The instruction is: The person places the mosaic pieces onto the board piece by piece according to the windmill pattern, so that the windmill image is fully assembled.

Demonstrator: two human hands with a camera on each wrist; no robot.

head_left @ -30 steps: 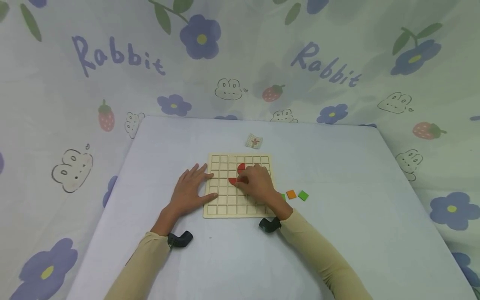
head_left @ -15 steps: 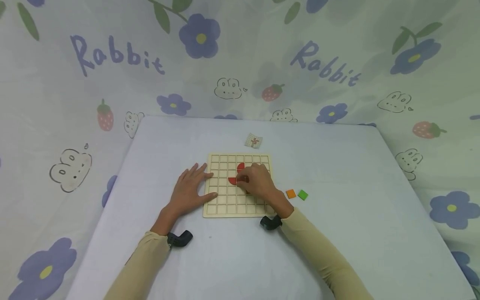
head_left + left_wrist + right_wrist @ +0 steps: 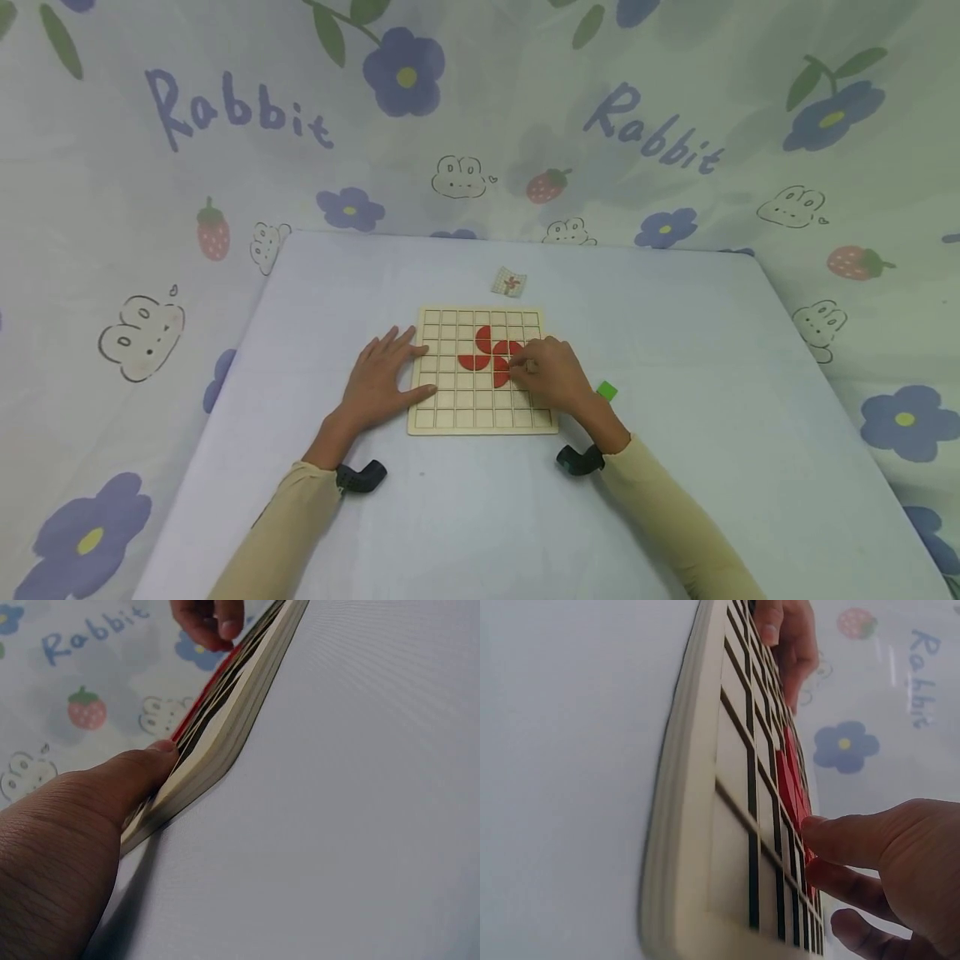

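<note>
A light wooden grid board (image 3: 446, 402) lies flat on the table. Several red quarter-round pieces (image 3: 472, 362) sit in its middle cells in a pinwheel shape. My left hand (image 3: 381, 379) rests on the board's left edge with its fingers spread; in the left wrist view the thumb (image 3: 135, 780) lies on the rim. Over the right part of the board hovers my right hand (image 3: 555, 375), its fingertips beside the red pieces. In the right wrist view its thumb and forefinger stand apart, and no piece shows between them.
A green square tile (image 3: 607, 391) lies right of the board, partly behind the right wrist. Beyond the board's far edge is a small card (image 3: 509, 282) with a red pinwheel pattern on a grid. A printed cloth (image 3: 510, 100) hangs around the white table (image 3: 465, 517).
My right hand has shifted right, uncovering more red pieces on the board. The orange tile is now hidden behind that hand. My left hand stays in place.
</note>
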